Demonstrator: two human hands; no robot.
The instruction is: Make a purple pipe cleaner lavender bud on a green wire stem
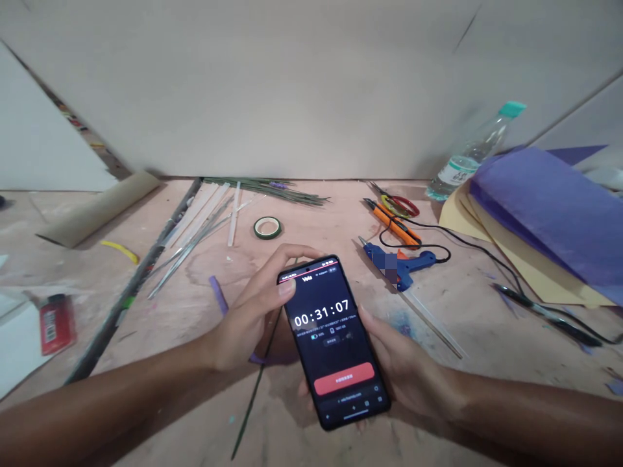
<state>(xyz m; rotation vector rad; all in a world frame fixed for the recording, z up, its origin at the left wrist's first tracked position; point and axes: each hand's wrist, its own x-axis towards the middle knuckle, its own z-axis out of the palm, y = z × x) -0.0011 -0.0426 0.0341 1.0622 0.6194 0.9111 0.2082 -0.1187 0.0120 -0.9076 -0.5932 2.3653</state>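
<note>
Between my two hands a black smartphone [335, 344] is held up over the table, its lit screen showing 00:31:07 and a red button. My left hand [256, 308] grips its upper left edge, with the thumb lying on the screen's top corner. Round the lower right side wraps my right hand [399, 357], its fingers passing behind the phone. Beneath the phone lie a thin green stem [248, 421] and a strip of purple paper [219, 295], both partly hidden. A roll of green tape [267, 227] rests just beyond the phone.
On the right lie a blue glue gun [416, 264], an orange utility knife [396, 224], scissors [406, 206], black tweezers [545, 314], purple sheets [549, 201] and a water bottle [474, 155]. On the left are glue sticks [197, 214], green stems [272, 190], a cardboard tube [102, 207] and a red lighter [57, 324].
</note>
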